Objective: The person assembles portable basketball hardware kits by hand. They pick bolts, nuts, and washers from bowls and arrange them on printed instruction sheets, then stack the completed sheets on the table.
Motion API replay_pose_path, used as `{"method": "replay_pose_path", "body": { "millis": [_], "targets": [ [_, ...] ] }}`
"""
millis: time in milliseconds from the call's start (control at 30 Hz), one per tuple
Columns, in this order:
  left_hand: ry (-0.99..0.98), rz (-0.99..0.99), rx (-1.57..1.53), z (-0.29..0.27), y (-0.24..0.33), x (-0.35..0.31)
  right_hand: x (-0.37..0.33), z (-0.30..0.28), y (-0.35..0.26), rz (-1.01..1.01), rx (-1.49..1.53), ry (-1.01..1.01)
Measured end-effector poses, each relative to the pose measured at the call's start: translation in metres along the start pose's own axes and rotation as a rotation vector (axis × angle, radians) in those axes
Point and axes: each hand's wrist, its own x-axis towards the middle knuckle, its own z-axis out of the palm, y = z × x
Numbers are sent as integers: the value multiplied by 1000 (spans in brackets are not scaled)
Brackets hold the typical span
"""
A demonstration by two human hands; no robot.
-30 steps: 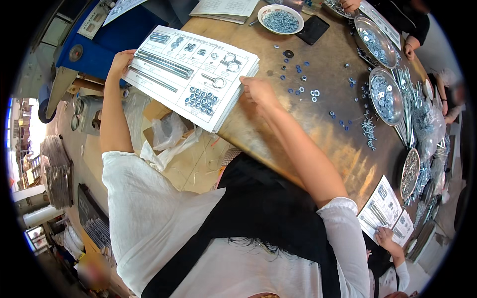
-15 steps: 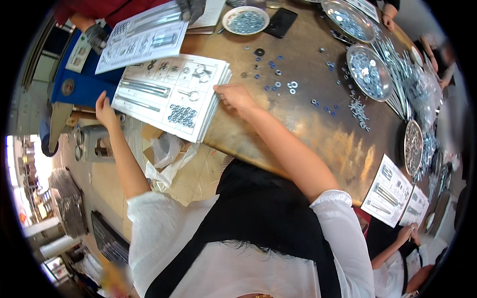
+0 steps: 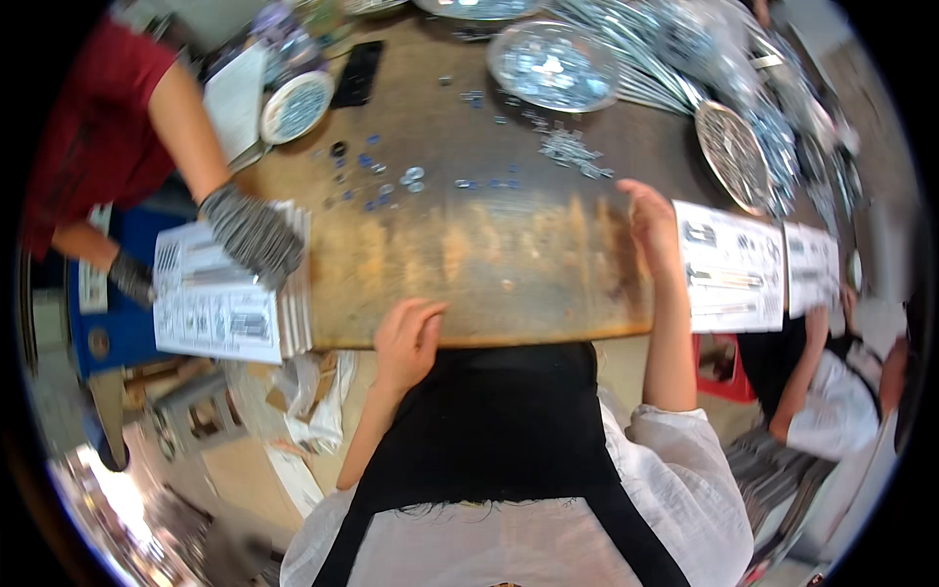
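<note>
My left hand (image 3: 406,338) is at the table's front edge, holding nothing, its fingers loosely stretched. Farther right, my right hand (image 3: 649,223) is raised over the tabletop with fingers apart and nothing visible in it. Close beside it is a printed hardware card (image 3: 729,284) showing bolts and small parts. At the left, a stack of similar cards (image 3: 230,318) lies under the grey-gloved hand (image 3: 252,235) of a co-worker in a red sleeve. That person's other gloved hand (image 3: 130,278) is at the stack's left side.
Loose nuts and washers (image 3: 411,178) and a pile of screws (image 3: 575,152) lie on the table (image 3: 469,254). Farther back are a bowl of washers (image 3: 553,67), a small white bowl (image 3: 296,106), a phone (image 3: 359,73) and long rods (image 3: 626,54). Another person sits at the right.
My hands have left the card stack, which now sits under the co-worker's glove. My right hand has moved right, near the other card. The view has turned right.
</note>
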Motion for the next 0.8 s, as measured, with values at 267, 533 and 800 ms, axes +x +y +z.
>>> {"method": "replay_pose_path", "body": {
  "millis": [267,533,800],
  "targets": [
    [-917,-417,-1109,209,80,101,-34,-351,-1,0,-1153,1013],
    [-1001,-501,-1143,288,136,85,-49,-490,66,203,-1257,894],
    [-928,-314,-1186,274,125,63,-74,-537,94,-166,-1094,842]
  ]
}}
